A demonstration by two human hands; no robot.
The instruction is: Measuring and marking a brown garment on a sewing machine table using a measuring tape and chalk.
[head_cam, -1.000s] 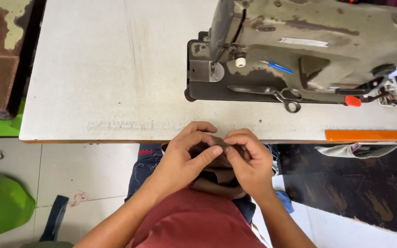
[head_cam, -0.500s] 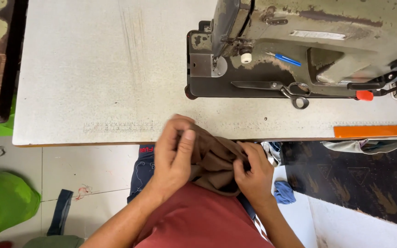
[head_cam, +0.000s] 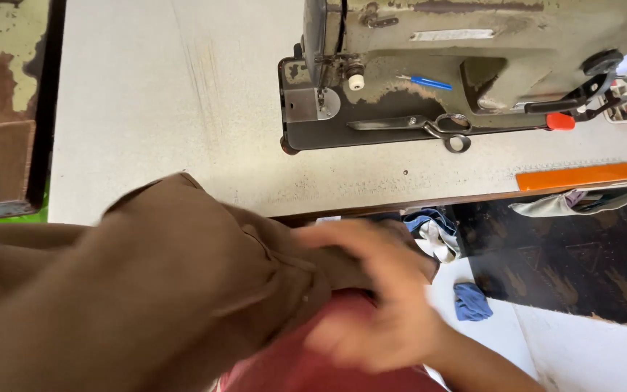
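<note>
R hand [head_cam: 379, 305] is blurred w/ motion, fingers spread loosely and lying on the brown fabric [head_cam: 161, 290] over the lap; whether it actually pinches the cloth, can't tell. L hand isn't visible, prob. under the fabric, which bulges up big on the left, close to the camera.

Fabric sits between the body and the near edge of the tabletop [head_cam: 183, 109], a top corner just overlapping that edge; none of it is under the needle. Red shirt [head_cam: 313, 363] shows beneath the hand.

Further out: old sewing machine [head_cam: 473, 51] at the tabletop's far right, scissors [head_cam: 429, 127] lying on its bed, a blue-handled tool [head_cam: 419, 82] behind them, orange ruler [head_cam: 589, 174] along the front edge. Cloth scraps [head_cam: 469, 301] on the floor below.

To do it well, imo: keep the cloth bunched and controlled w/ both hands, find the seam edge before laying it flat, and keep it off the scissors.
</note>
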